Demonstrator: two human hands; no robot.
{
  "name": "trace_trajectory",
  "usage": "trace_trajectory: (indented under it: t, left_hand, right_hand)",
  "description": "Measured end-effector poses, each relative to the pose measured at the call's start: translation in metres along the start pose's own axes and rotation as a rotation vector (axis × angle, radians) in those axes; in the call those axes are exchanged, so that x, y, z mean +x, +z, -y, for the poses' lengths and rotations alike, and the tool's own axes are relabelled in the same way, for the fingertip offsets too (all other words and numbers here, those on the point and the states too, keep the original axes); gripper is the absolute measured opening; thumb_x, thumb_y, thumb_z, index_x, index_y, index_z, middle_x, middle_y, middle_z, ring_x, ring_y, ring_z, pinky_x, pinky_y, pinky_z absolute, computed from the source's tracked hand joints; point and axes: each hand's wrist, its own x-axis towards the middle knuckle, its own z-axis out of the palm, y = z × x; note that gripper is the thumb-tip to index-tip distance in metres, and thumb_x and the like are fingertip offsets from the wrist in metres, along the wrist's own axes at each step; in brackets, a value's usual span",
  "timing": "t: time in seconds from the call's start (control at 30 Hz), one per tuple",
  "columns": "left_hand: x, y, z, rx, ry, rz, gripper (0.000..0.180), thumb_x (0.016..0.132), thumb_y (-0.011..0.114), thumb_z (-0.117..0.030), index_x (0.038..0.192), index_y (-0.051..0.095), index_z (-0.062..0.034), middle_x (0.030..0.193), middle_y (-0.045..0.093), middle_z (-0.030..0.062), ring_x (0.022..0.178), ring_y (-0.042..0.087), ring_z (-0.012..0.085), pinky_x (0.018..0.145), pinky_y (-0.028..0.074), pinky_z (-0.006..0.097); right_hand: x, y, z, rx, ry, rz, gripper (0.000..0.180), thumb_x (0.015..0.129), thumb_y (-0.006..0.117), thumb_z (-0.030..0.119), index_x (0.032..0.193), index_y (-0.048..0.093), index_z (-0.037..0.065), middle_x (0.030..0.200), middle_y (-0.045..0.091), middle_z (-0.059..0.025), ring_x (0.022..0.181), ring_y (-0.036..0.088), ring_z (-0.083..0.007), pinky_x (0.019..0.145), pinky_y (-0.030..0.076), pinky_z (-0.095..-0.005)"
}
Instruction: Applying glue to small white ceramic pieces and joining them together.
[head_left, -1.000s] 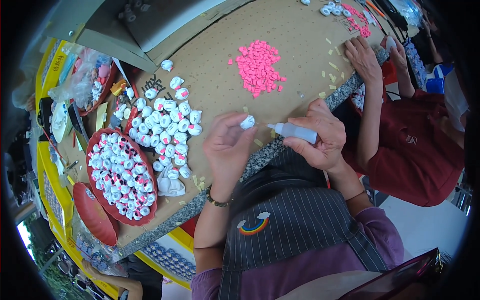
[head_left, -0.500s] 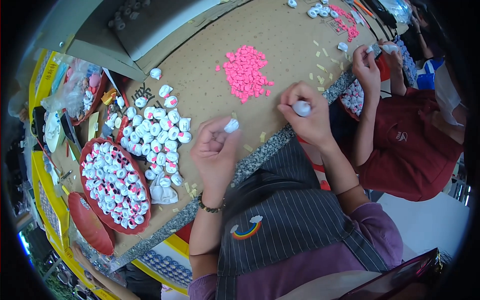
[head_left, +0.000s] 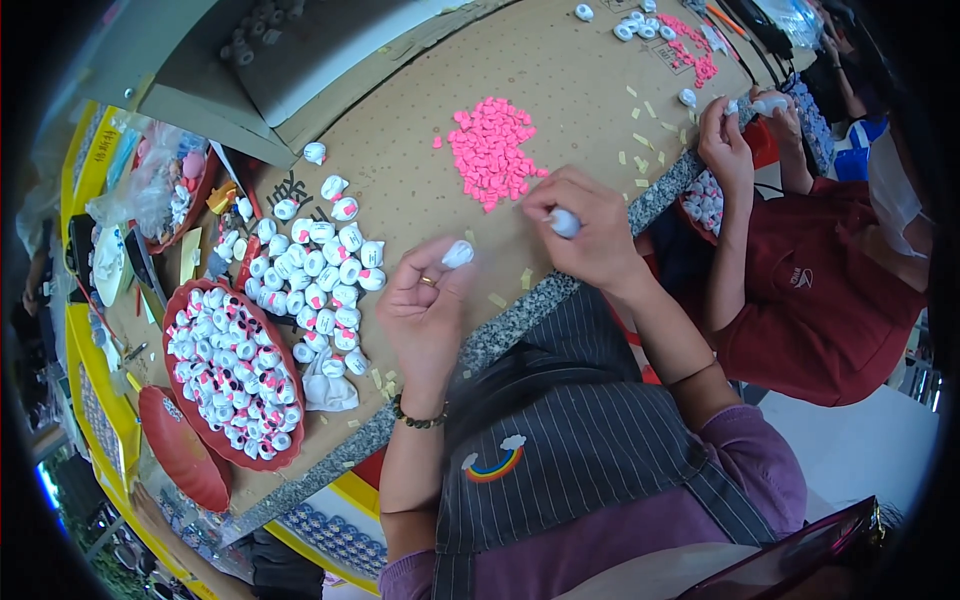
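Note:
My left hand (head_left: pixel 424 305) pinches a small white figurine head (head_left: pixel 458 254) between thumb and fingers, above the near part of the table. My right hand (head_left: pixel 590 228) is closed around a small white squeeze bottle (head_left: pixel 564 223). Its fingertips reach the near right edge of a heap of pink pieces (head_left: pixel 490 145); whether they pinch one of these is too small to tell. Left of my left hand lie many white figurine heads (head_left: pixel 315 262), several with pink parts on them.
A red oval basket (head_left: pixel 290 440) full of decorated white heads stands at the left, beside an empty red tray (head_left: pixel 180 455). A grey metal box (head_left: pixel 205 110) is at the far left. Yellowish paper strips (head_left: pixel 527 278) lie about. At right, a co-worker in a dark red shirt (head_left: pixel 830 290) holds white pieces.
My right hand has moved left and slightly nearer, toward the pink heap, with the bottle still in it. My left hand keeps the white head and has turned slightly.

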Motion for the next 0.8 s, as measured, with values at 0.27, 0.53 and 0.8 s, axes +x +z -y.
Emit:
trace_trajectory:
  t: [0.27, 0.53, 0.8]
  left_hand:
    - [-0.001, 0.011, -0.007, 0.0, -0.048, 0.033, 0.026, 0.083, 0.062, 0.011, 0.108, 0.061, 0.0053, 0.101, 0.067, 0.0089, 0.089, 0.065, 0.0106, 0.078, 0.051, 0.021]
    - [-0.003, 0.01, 0.0, 0.024, 0.058, 0.11, 0.025, 0.082, 0.062, 0.014, 0.106, 0.062, 0.0055, 0.108, 0.061, 0.0094, 0.095, 0.064, 0.0146, 0.082, 0.053, 0.024]
    - [-0.003, 0.004, -0.002, 0.007, -0.014, 0.181, 0.024, 0.082, 0.062, 0.015, 0.103, 0.065, 0.0055, 0.108, 0.062, 0.0102, 0.1, 0.063, 0.0168, 0.086, 0.052, 0.028]
  right_hand:
    - [-0.01, 0.001, 0.032, 0.686, 0.398, 0.132, 0.011, 0.082, 0.069, -0.002, 0.085, 0.059, 0.001, 0.084, 0.063, -0.0029, 0.075, 0.056, -0.007, 0.068, 0.045, -0.0219]
    - [-0.009, 0.001, 0.037, 0.595, 0.41, 0.215, 0.011, 0.082, 0.069, -0.002, 0.085, 0.059, 0.002, 0.079, 0.06, 0.0004, 0.071, 0.053, -0.0049, 0.064, 0.042, -0.0211]
    - [-0.022, 0.018, 0.029, 0.629, 0.213, 0.094, 0.008, 0.081, 0.07, -0.002, 0.085, 0.063, -0.001, 0.079, 0.061, -0.005, 0.072, 0.053, -0.0114, 0.064, 0.042, -0.0247]
